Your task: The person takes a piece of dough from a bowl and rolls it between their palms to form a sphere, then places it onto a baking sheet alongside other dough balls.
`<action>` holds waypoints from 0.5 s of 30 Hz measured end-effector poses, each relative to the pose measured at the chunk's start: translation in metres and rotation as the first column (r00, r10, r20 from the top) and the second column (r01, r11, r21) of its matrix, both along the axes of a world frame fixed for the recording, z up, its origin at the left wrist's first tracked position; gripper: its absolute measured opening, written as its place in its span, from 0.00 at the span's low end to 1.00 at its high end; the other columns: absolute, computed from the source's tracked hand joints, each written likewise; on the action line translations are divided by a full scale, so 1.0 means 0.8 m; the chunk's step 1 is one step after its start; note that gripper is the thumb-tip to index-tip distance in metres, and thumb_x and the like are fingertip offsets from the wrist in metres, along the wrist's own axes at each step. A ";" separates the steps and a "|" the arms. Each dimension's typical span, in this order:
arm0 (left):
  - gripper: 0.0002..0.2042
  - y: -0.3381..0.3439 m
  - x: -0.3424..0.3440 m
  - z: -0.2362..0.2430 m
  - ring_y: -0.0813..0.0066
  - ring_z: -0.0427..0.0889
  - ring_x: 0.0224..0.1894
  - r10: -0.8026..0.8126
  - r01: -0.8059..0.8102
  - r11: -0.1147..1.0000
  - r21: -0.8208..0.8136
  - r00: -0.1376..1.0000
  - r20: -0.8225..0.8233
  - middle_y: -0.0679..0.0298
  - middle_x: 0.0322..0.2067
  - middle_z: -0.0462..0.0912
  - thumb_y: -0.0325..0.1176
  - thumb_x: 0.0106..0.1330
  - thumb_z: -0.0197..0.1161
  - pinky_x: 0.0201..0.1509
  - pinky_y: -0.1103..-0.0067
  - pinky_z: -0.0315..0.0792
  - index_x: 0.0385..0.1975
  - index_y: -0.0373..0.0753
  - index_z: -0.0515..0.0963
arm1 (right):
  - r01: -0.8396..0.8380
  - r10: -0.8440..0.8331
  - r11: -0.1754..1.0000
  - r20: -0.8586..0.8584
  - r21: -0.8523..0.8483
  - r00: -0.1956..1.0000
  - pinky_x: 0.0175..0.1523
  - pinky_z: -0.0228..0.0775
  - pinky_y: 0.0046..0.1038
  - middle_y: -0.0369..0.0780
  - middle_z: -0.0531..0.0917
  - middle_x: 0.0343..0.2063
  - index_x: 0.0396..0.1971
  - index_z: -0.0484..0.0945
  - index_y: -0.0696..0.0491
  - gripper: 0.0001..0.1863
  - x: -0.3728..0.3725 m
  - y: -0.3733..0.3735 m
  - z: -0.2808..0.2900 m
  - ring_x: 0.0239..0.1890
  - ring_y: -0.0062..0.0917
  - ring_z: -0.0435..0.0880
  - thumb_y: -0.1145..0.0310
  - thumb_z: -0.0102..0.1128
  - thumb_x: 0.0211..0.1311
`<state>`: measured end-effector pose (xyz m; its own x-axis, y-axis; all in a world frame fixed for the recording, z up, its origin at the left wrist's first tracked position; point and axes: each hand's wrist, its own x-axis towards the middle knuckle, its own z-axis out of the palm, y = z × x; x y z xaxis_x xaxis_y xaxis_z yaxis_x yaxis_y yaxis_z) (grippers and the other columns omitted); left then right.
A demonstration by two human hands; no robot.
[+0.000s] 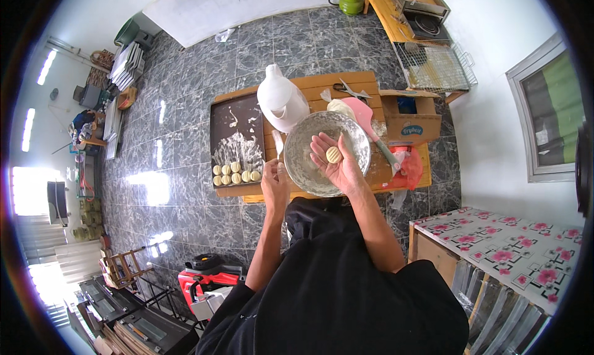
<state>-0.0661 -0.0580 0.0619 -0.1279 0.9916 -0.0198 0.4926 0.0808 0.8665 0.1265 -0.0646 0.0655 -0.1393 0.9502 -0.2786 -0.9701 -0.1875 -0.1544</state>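
Note:
My right hand is palm up over the metal bowl, holding a pale ridged dough disc. My left hand grips a pale fork-like utensil left of the bowl. The dark baking tray has flour smears and several similar discs along its near part. A white plastic jug stands behind, between tray and bowl. Behind the bowl are a pale lump, a pink spatula with a green handle and scissors.
The wooden work surface also bears a cardboard box and red plastic bag. A flower-covered table stands at right, a rack with wire grids at back right, a red machine at lower left, a green gas cylinder behind.

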 end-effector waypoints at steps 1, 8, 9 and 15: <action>0.13 0.006 -0.009 -0.028 0.61 0.82 0.36 0.028 -0.027 0.999 0.024 0.999 -0.043 0.49 0.33 0.82 0.34 0.71 0.56 0.42 0.69 0.74 0.44 0.29 0.77 | -0.002 0.002 1.000 0.006 0.003 1.000 0.66 0.69 0.37 0.48 0.75 0.58 0.60 0.67 0.59 0.29 0.001 -0.001 0.001 0.63 0.34 0.73 0.48 0.40 0.75; 0.14 0.003 -0.056 -0.204 0.45 0.81 0.43 -0.048 -0.014 0.976 -0.218 0.960 -0.274 0.43 0.39 0.82 0.29 0.62 0.57 0.50 0.63 0.73 0.46 0.31 0.78 | -0.071 0.067 0.994 0.048 0.084 0.997 0.68 0.67 0.38 0.49 0.69 0.63 0.65 0.62 0.58 0.29 0.000 -0.005 0.003 0.65 0.35 0.70 0.52 0.42 0.75; 0.15 0.000 -0.054 -0.213 0.45 0.80 0.44 -0.070 0.031 0.988 -0.151 0.963 -0.261 0.42 0.40 0.82 0.29 0.62 0.57 0.50 0.62 0.72 0.47 0.30 0.78 | -0.080 0.071 0.993 0.100 0.090 0.992 0.68 0.67 0.38 0.49 0.69 0.64 0.66 0.60 0.58 0.29 -0.002 -0.005 0.002 0.66 0.35 0.69 0.53 0.43 0.75; 0.14 0.005 -0.019 -0.194 0.42 0.78 0.46 -0.127 0.101 0.988 -0.114 0.960 -0.250 0.40 0.40 0.79 0.32 0.62 0.59 0.51 0.59 0.72 0.45 0.31 0.77 | -0.151 0.137 0.982 0.124 0.112 0.983 0.70 0.64 0.38 0.47 0.65 0.67 0.69 0.57 0.54 0.30 -0.017 0.000 -0.004 0.68 0.34 0.67 0.55 0.48 0.74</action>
<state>-0.0815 -0.0539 -0.0934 -0.0277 0.9946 -0.1000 0.7074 0.0902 0.7010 0.1129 -0.0649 0.0620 -0.2511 0.9500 -0.1858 -0.9084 -0.2976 -0.2938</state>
